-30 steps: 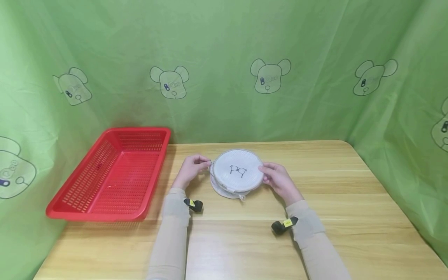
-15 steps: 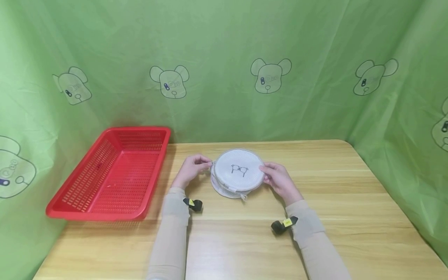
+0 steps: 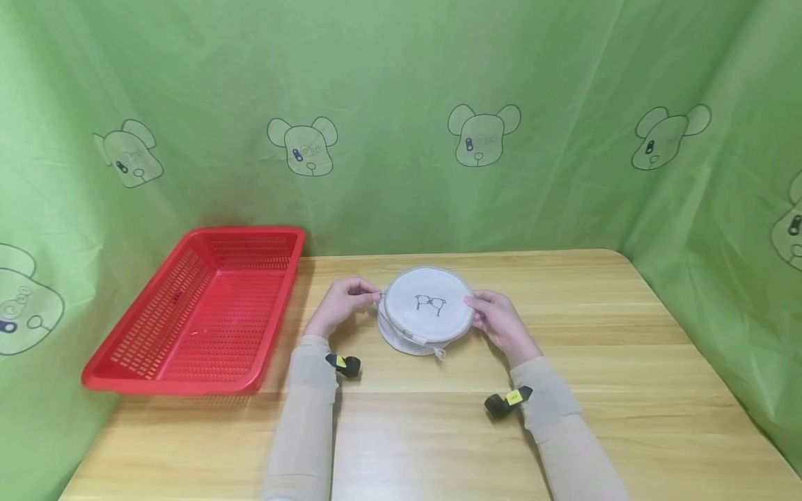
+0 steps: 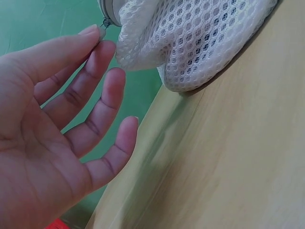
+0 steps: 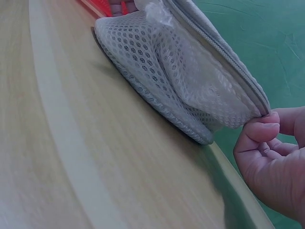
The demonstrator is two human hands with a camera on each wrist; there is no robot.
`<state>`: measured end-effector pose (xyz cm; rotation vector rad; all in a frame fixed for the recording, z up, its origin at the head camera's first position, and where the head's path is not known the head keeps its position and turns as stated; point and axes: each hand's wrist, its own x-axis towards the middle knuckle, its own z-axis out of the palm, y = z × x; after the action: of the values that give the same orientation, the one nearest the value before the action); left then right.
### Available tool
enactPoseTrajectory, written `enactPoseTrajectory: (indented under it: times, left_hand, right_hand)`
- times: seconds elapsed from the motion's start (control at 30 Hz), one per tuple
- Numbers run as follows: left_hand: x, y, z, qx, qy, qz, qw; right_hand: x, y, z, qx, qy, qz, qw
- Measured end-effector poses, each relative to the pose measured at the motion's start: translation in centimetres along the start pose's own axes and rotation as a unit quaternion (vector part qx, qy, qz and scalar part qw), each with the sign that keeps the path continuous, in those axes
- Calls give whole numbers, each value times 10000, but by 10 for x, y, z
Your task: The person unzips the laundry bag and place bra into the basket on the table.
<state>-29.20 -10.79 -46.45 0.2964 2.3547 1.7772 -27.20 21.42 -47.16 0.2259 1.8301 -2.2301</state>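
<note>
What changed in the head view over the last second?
The top of the white zippered mesh bag shifted slightly right. Nothing taken or let go: left hand still pinches the zipper pull, right hand still grips the bag. Red plastic basket unmoved.

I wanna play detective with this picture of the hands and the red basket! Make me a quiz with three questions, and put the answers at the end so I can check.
1. Which hand is nearer the red basket, left or right?

2. Pick one. What does the right hand pinch?
A. the green curtain
B. the rim of the white mesh bag
C. the rim of the red basket

3. True or false: the white mesh bag lies inside the red basket.

Key:
1. The left hand.
2. B.
3. False. The white mesh bag rests on the table, beside the red basket.
</note>
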Motion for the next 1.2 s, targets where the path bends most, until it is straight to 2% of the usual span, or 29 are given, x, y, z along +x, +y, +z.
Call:
enactPoseTrajectory:
  times: [0.6,1.2]
  left_hand:
    - [-4,5,-3,-115,-180,-47,9998]
    - [-7,5,-5,-141,-475,-104,9987]
  right_hand:
    - [-1,-1,2,-112,227,42,9997]
    - [-3,-1,2,-52,212,13,9998]
